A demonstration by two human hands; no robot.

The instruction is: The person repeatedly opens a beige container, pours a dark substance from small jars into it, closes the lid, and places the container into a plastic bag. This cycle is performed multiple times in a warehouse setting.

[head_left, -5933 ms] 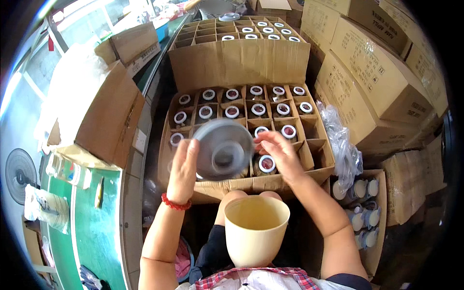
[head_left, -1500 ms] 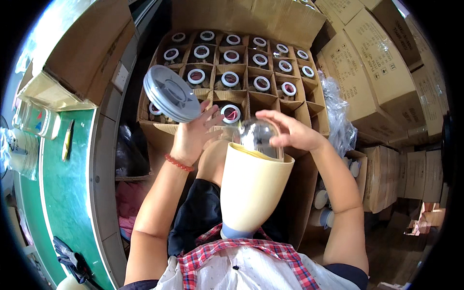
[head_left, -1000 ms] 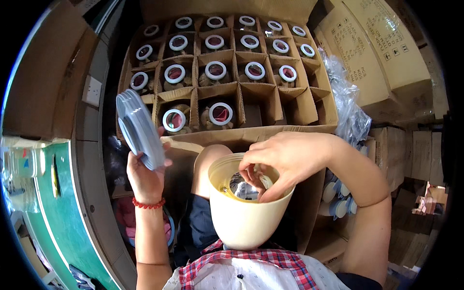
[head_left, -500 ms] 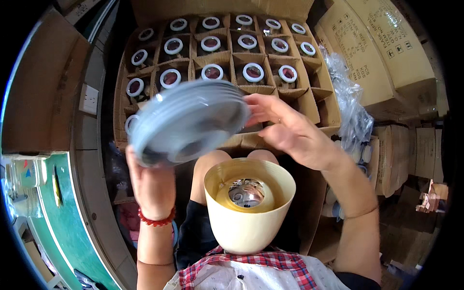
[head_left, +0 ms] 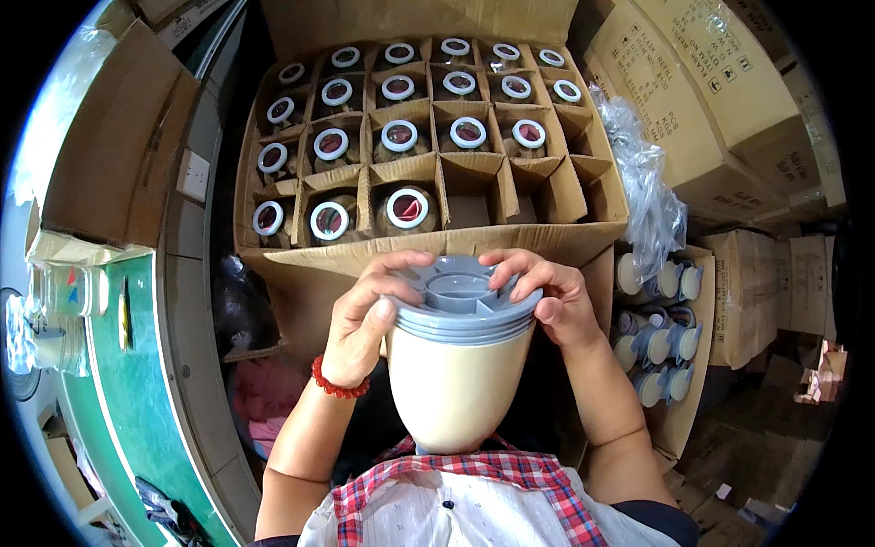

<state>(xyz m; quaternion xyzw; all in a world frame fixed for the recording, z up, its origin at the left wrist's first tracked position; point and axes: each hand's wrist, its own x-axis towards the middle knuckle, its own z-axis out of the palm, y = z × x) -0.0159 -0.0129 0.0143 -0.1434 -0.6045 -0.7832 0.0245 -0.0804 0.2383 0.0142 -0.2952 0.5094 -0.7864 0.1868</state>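
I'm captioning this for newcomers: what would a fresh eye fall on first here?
First, the grey-blue lid at centre, atop the cream vessel, with left grip and right grip on it. Just beyond is a divided cardboard box, white-ringed glass containers filling most compartments. A red beaded bracelet stands out on the left wrist.

A blue-grey lid (head_left: 467,321) contrasts with a cream flask casing (head_left: 459,397), a red beaded bracelet (head_left: 336,382) and a white, dark-flecked garment (head_left: 401,510) trimmed in red-and-blue plaid. Glass liners (head_left: 406,208) show white rims around dark-red centres; the carton (head_left: 305,296) is brown, the counter (head_left: 137,392) green.
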